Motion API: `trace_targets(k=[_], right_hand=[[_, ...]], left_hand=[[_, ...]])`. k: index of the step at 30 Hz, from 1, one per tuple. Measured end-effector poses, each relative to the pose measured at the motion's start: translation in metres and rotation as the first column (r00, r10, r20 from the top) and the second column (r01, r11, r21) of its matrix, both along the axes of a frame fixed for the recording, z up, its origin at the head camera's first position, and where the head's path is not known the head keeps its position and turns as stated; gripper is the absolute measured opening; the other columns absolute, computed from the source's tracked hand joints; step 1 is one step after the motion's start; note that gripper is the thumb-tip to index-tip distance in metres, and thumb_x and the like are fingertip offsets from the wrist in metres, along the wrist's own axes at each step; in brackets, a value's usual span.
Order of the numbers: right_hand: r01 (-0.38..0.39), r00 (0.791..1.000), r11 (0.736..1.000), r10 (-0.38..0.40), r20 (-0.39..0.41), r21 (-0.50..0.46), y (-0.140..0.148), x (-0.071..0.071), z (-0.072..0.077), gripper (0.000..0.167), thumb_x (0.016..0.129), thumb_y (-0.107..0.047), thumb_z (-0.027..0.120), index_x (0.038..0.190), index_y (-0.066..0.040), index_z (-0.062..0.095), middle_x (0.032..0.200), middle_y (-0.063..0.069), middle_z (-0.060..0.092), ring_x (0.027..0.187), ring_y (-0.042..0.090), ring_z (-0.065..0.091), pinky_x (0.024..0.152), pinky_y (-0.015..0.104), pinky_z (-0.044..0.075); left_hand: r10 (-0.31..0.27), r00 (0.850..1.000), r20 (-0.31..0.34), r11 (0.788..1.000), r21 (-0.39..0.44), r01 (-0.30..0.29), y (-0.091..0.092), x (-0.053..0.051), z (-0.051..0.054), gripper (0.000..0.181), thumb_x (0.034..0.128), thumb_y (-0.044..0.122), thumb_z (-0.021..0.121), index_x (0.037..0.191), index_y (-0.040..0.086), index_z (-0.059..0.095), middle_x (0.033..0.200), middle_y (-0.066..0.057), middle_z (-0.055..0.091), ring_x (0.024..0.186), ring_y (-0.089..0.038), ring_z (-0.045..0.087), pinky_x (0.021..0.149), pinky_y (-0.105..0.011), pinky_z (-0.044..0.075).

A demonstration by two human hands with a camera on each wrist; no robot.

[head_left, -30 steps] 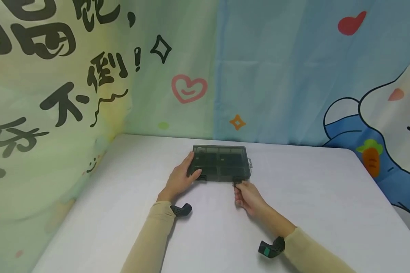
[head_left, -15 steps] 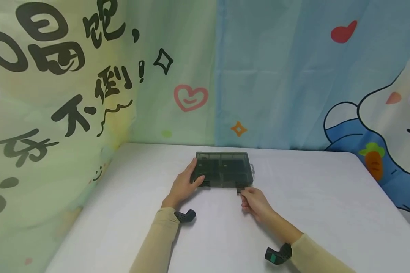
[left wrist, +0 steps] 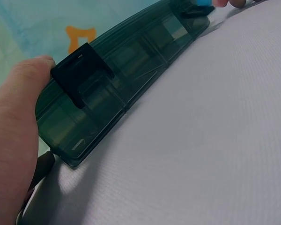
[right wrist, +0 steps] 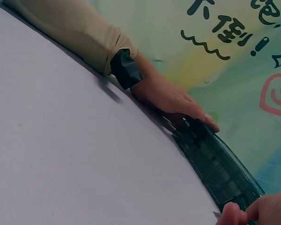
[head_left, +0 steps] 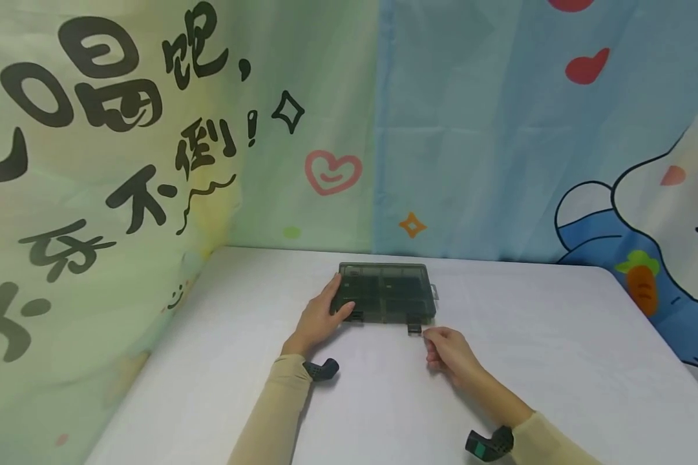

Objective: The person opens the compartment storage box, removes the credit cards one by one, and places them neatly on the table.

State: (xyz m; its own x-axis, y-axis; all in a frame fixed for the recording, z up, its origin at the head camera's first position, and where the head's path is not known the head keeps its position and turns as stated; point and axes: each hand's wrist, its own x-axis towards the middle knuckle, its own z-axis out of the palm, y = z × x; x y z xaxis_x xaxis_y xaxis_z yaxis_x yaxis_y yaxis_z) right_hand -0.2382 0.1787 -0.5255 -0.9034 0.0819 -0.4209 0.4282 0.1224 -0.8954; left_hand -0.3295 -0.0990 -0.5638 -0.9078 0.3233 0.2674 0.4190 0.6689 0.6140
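A dark translucent divided storage box (head_left: 390, 290) lies flat near the table's back edge, lid down. My left hand (head_left: 318, 320) holds its left end, the thumb by the front edge and the fingers along the side. In the left wrist view, the left front latch (left wrist: 82, 72) sits against the box wall beside my thumb. The right front latch (head_left: 414, 328) sticks out toward me. Just right of it is my right hand (head_left: 450, 352), fingers curled and thumb against the forefinger, with nothing visible in its grasp. The box's contents cannot be made out.
A white cloth covers the table (head_left: 378, 400). Behind it hangs a printed curtain (head_left: 454, 142), which also runs along the left side. A small clear hanging tab (head_left: 434, 292) projects from the box's right side. Each wrist carries a dark camera mount (head_left: 491, 444).
My right hand has drawn off the right front latch to its right, and the latch now shows standing out. My left hand stays on the box. The head view has tilted up a little.
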Motion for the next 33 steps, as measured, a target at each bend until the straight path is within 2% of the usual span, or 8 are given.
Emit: trace_targets(k=[5, 9, 16, 22, 28, 33], right_hand=[[-0.017, 0.999, 1.0, 0.018, 0.032, -0.017, 0.005, 0.003, 0.003, 0.032, 0.097, -0.022, 0.048, 0.114, 0.005, 0.05, 0.066, -0.004, 0.049, 0.051, 0.005, 0.051, 0.046, 0.016, 0.048], [-0.051, 0.998, 0.998, 0.052, 0.022, -0.033, 0.004, 0.004, 0.004, 0.038, 0.097, -0.024, 0.048, 0.117, 0.008, 0.052, 0.069, -0.002, 0.052, 0.052, 0.004, 0.054, 0.049, 0.016, 0.051], [-0.102, 0.995, 0.991, 0.103, 0.011, -0.081, -0.013, 0.003, 0.0, 0.04, 0.097, -0.027, 0.048, 0.116, 0.007, 0.056, 0.081, 0.001, 0.064, 0.059, 0.006, 0.062, 0.054, 0.02, 0.055], [-0.147, 0.988, 0.982, 0.151, 0.022, -0.118, -0.034, -0.003, 0.001, 0.041, 0.098, -0.028, 0.047, 0.118, 0.006, 0.056, 0.086, 0.002, 0.071, 0.063, 0.007, 0.065, 0.057, 0.02, 0.056], [-0.129, 0.989, 0.974, 0.14, 0.049, -0.184, -0.055, -0.017, 0.002, 0.039, 0.097, -0.029, 0.047, 0.116, 0.003, 0.06, 0.088, 0.003, 0.074, 0.063, 0.006, 0.067, 0.056, 0.019, 0.056], [-0.116, 0.988, 0.964, 0.136, 0.068, -0.238, -0.071, -0.027, 0.004, 0.041, 0.098, -0.032, 0.047, 0.115, 0.002, 0.062, 0.091, 0.006, 0.074, 0.065, 0.006, 0.068, 0.057, 0.019, 0.057]], left_hand=[[-0.005, 1.0, 0.0, 1.0, 0.011, 0.005, 0.001, -0.001, 0.0, 0.079, 0.0929, 0.057, 0.048, 0.153, 0.014, 0.02, 0.158, -0.003, 0.024, 0.141, -0.025, 0.033, 0.116, -0.041, 0.031], [-0.007, 1.0, 0.017, 1.0, 0.014, 0.007, 0.002, -0.001, 0.002, 0.077, 0.0933, 0.055, 0.048, 0.153, 0.015, 0.019, 0.158, -0.001, 0.023, 0.142, -0.024, 0.032, 0.117, -0.04, 0.03], [-0.021, 0.997, 0.076, 1.0, 0.007, 0.021, 0.001, 0.001, 0.006, 0.077, 0.0944, 0.055, 0.046, 0.154, 0.017, 0.016, 0.16, 0.001, 0.018, 0.145, -0.021, 0.025, 0.119, -0.04, 0.026], [-0.052, 0.991, 0.124, 0.998, 0.031, 0.049, 0.0, 0.003, 0.008, 0.072, 0.0975, 0.052, 0.04, 0.154, 0.016, 0.013, 0.161, 0.0, 0.014, 0.147, -0.021, 0.019, 0.12, -0.042, 0.021], [-0.055, 0.989, 0.141, 0.998, 0.044, 0.049, -0.002, 0.001, 0.007, 0.071, 0.0977, 0.051, 0.04, 0.154, 0.019, 0.012, 0.161, 0.001, 0.014, 0.147, -0.021, 0.018, 0.12, -0.043, 0.02], [-0.062, 0.99, 0.128, 0.997, 0.057, 0.055, -0.001, -0.001, 0.007, 0.072, 0.097, 0.052, 0.042, 0.154, 0.018, 0.013, 0.161, 0.001, 0.014, 0.147, -0.021, 0.018, 0.12, -0.042, 0.021]])
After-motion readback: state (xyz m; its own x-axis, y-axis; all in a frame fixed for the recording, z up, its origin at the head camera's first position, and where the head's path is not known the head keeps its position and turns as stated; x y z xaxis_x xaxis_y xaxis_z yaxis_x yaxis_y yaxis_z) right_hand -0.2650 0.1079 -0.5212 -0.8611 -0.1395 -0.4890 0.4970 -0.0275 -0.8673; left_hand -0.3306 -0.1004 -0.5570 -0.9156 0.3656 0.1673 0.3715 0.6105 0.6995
